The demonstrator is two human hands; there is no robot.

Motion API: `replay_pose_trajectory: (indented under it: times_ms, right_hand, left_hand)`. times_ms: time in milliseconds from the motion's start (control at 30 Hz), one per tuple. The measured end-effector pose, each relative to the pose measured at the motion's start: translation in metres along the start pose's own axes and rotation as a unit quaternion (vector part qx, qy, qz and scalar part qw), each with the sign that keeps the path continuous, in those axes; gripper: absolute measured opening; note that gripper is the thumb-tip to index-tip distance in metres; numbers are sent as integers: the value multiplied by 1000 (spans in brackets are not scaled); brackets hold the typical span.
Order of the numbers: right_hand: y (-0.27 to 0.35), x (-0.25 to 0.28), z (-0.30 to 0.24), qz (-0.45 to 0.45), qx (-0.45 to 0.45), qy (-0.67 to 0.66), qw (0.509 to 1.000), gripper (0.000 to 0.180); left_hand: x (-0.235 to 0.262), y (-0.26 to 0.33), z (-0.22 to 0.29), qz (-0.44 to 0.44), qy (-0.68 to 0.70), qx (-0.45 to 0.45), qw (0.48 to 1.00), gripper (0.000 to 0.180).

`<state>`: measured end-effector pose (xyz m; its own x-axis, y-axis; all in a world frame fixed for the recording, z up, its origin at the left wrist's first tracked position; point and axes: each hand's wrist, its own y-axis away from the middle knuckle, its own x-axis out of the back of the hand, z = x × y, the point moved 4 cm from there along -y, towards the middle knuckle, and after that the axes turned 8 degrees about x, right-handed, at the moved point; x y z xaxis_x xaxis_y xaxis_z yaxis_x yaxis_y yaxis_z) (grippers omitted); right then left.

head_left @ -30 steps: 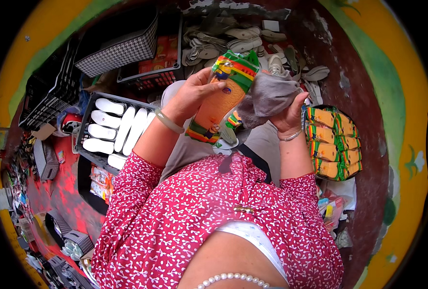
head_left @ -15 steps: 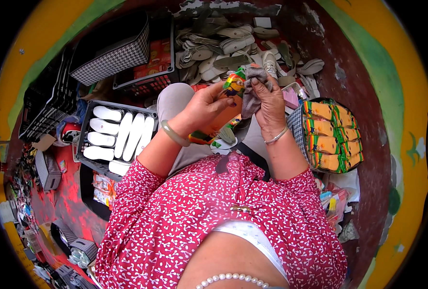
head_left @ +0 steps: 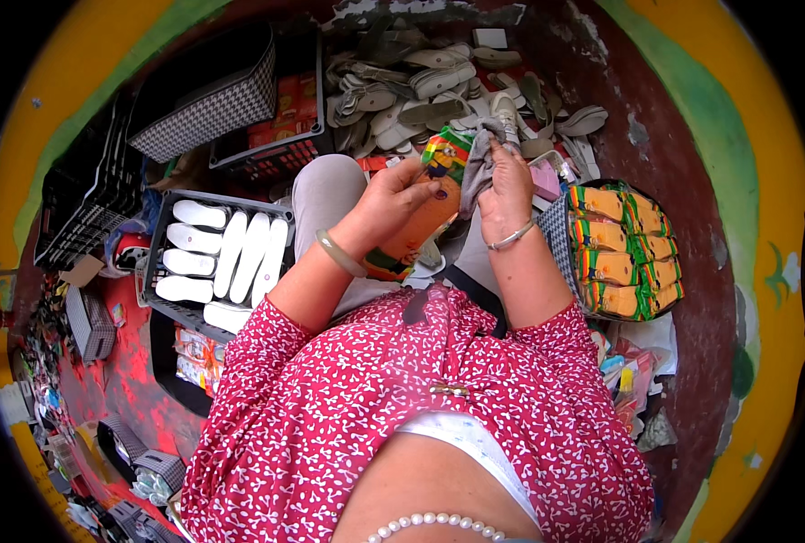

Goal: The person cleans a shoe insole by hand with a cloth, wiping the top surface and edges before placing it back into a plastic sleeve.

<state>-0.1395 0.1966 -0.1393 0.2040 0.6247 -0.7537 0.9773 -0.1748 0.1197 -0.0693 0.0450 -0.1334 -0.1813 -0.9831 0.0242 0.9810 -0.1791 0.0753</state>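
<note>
My left hand [head_left: 388, 201] is closed around a long packet of orange insoles [head_left: 427, 222], with its thumb lying across the front. The packet has green, yellow and red ends and slants over my lap. On its right, my right hand [head_left: 509, 192] grips a crumpled grey cloth [head_left: 480, 165] close to the packet's upper end; folds of the cloth hide some of the fingertips. Similar orange packets [head_left: 613, 268] fill a checked basket [head_left: 556, 237] to my right. White insoles [head_left: 234, 257] are laid out in a dark crate [head_left: 161, 244] on my left.
Beyond my knees lies a heap of loose grey and off-white insoles [head_left: 402, 95], with a shoe [head_left: 504, 110] among them. A houndstooth basket [head_left: 212, 104] rests on a black crate [head_left: 316, 140] at the far left. A pink box [head_left: 545, 179] stands beside the packet basket.
My right hand has turned and sunk slightly, and the grey cloth now hangs looser beside the packet. My left hand keeps its hold on the packet with little movement.
</note>
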Motion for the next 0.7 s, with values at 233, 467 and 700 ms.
replay_pose_trajectory:
  times_ms: [233, 467, 700]
  right_hand:
    - [-49, 22, -21, -27, -44, -27, 998, 20]
    - [6, -55, -36, -233, 77, 52, 968, 28]
    - [24, -39, 39, -378, 240, 511, 734, 53]
  left_hand:
    - [23, 3, 5, 3, 356, 47, 933, 22]
    - [28, -6, -28, -114, 541, 171, 816, 41]
    - [1, 11, -27, -144, 578, 102, 797, 52]
